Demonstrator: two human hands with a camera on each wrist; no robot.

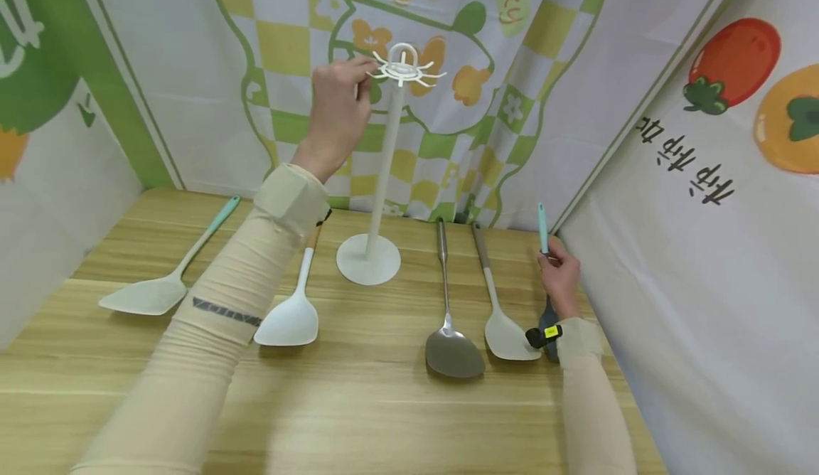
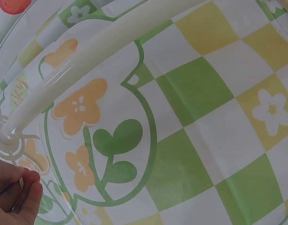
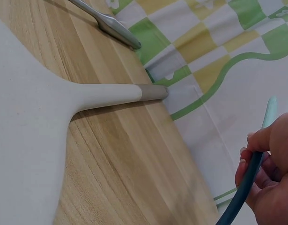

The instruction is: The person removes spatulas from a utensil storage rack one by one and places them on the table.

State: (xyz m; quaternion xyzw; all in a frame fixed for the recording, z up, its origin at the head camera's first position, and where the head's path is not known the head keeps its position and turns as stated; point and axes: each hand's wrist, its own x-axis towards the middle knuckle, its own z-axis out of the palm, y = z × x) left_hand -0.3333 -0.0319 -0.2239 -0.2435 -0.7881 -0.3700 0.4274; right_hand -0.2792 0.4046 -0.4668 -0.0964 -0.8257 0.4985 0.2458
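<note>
My left hand point(image 1: 339, 109) is raised to the top of a white utensil stand point(image 1: 387, 162), its thumb and fingertips pinching one of the hooks. That stand has a round base, an upright pole and a ring of several hooks under a loop. Over at the right, my right hand point(image 1: 561, 276) holds a spatula by its mint-tipped handle point(image 1: 542, 227). In the right wrist view the dark teal shaft point(image 3: 242, 194) runs down between thumb and fingers. The wrist and its camera partly hide the dark spatula head point(image 1: 549, 318).
A steel spatula point(image 1: 454, 354) and a pale spatula with a grey handle point(image 1: 505, 336) lie left of my right hand. Left of the stand are a white turner point(image 1: 291, 321) and a mint-handled spatula point(image 1: 150, 294). Patterned curtain point(image 1: 288, 48) borders the wooden table point(image 1: 358, 404).
</note>
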